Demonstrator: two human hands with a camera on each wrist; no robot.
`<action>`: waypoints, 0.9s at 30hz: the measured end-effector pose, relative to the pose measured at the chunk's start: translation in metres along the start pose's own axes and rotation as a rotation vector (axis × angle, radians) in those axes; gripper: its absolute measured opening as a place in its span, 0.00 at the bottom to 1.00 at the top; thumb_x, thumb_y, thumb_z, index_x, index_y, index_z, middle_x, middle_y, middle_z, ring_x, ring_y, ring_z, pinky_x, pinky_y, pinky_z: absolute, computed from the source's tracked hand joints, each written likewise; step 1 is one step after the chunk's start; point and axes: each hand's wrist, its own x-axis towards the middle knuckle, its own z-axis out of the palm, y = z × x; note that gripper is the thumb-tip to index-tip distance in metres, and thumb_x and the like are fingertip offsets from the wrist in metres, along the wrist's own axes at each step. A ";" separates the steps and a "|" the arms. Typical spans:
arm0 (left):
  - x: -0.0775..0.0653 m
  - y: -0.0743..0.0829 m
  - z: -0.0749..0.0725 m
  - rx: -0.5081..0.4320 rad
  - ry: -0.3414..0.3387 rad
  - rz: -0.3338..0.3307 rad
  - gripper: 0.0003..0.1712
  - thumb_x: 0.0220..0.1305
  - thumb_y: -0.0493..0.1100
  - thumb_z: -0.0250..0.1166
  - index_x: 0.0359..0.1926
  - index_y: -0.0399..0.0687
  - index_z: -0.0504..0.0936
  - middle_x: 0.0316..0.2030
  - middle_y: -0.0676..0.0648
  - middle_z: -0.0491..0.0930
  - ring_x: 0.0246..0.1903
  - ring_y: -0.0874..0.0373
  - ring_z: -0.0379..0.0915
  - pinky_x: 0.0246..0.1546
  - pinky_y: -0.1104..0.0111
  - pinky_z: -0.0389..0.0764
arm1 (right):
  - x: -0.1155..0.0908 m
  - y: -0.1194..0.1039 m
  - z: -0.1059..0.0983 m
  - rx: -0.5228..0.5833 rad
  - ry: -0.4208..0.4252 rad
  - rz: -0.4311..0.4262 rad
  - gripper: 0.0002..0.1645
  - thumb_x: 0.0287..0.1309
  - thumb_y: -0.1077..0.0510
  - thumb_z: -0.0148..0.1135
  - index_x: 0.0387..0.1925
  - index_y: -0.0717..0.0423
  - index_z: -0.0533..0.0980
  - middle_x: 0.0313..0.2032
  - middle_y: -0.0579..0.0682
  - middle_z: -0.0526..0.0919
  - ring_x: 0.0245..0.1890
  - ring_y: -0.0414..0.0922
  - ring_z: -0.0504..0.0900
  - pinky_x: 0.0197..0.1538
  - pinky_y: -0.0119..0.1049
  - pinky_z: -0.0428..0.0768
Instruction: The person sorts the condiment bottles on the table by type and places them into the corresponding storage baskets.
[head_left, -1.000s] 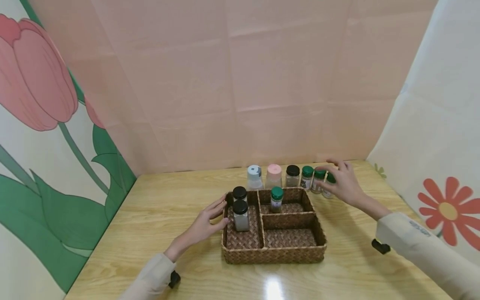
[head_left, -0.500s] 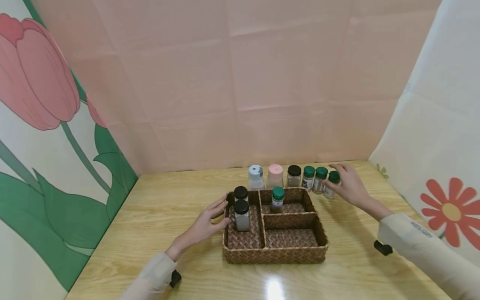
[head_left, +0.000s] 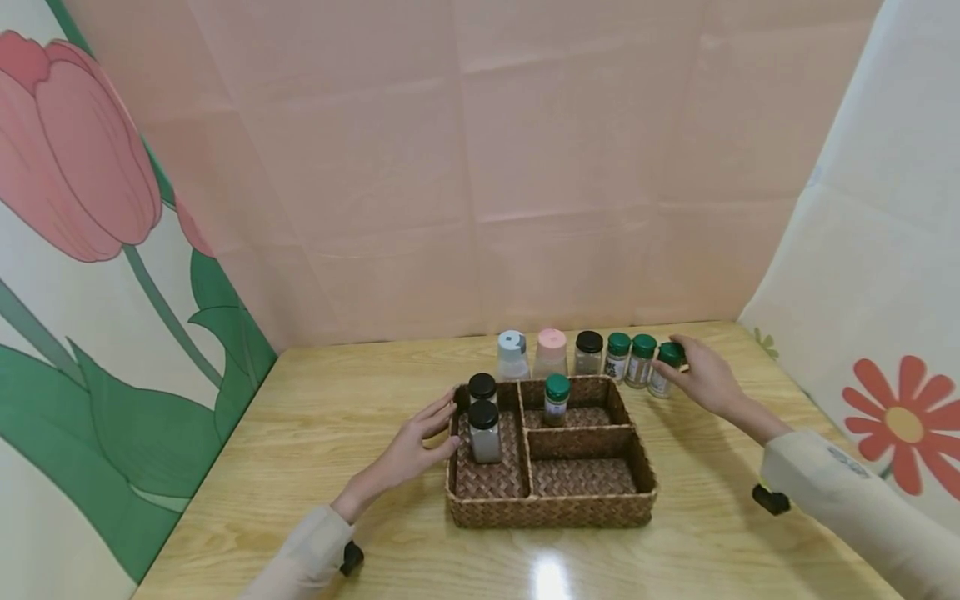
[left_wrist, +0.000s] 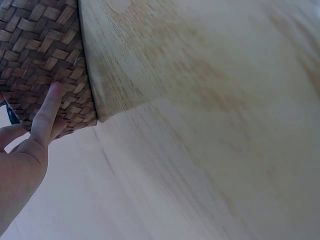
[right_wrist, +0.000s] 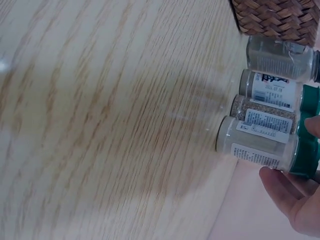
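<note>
Pinching the end jar (head_left: 660, 385) by its green cap (head_left: 670, 356) with right hand (head_left: 708, 383), and touching the basket (head_left: 551, 512) at left with left hand (head_left: 408, 450) loosely spread.

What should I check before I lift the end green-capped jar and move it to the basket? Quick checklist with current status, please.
1. Right grip placed: ok; thumb and fingers sit around the cap of the end green-capped jar.
2. Hold firm: cannot tell; finger pressure doesn't show.
3. Space from the neighbouring jar: cannot tell; they stand very close, possibly touching.
4. Left grip on the basket: ok; fingers rest against its left side.
5. Room in the back right compartment: ok; one green-capped jar inside, bare floor beside it.
6. Black-capped jars in the basket upright: ok.
</note>
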 end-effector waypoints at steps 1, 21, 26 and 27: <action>0.000 0.000 0.000 -0.004 -0.001 -0.002 0.36 0.72 0.42 0.61 0.71 0.27 0.59 0.74 0.33 0.50 0.68 0.37 0.57 0.57 0.50 0.74 | 0.000 0.001 0.000 0.001 0.000 0.004 0.38 0.66 0.54 0.65 0.63 0.80 0.63 0.41 0.71 0.77 0.34 0.60 0.80 0.29 0.53 0.80; -0.002 -0.001 0.002 0.019 -0.001 0.006 0.35 0.72 0.42 0.61 0.71 0.26 0.60 0.74 0.33 0.50 0.70 0.38 0.55 0.60 0.57 0.73 | -0.003 0.006 0.001 0.029 -0.014 0.016 0.33 0.68 0.56 0.63 0.62 0.78 0.66 0.43 0.72 0.79 0.39 0.65 0.81 0.31 0.55 0.81; 0.001 0.001 0.000 0.038 -0.002 0.004 0.35 0.72 0.42 0.61 0.71 0.27 0.60 0.74 0.34 0.51 0.70 0.40 0.54 0.61 0.58 0.73 | 0.000 0.005 0.000 0.022 0.001 -0.008 0.32 0.68 0.56 0.63 0.61 0.78 0.66 0.43 0.72 0.80 0.38 0.65 0.81 0.32 0.58 0.81; 0.001 0.001 0.000 0.039 -0.001 0.006 0.35 0.72 0.41 0.61 0.71 0.27 0.60 0.74 0.34 0.51 0.70 0.40 0.54 0.61 0.58 0.73 | 0.001 0.005 0.000 0.022 -0.001 -0.010 0.32 0.67 0.57 0.63 0.61 0.78 0.67 0.43 0.72 0.80 0.38 0.64 0.81 0.32 0.57 0.81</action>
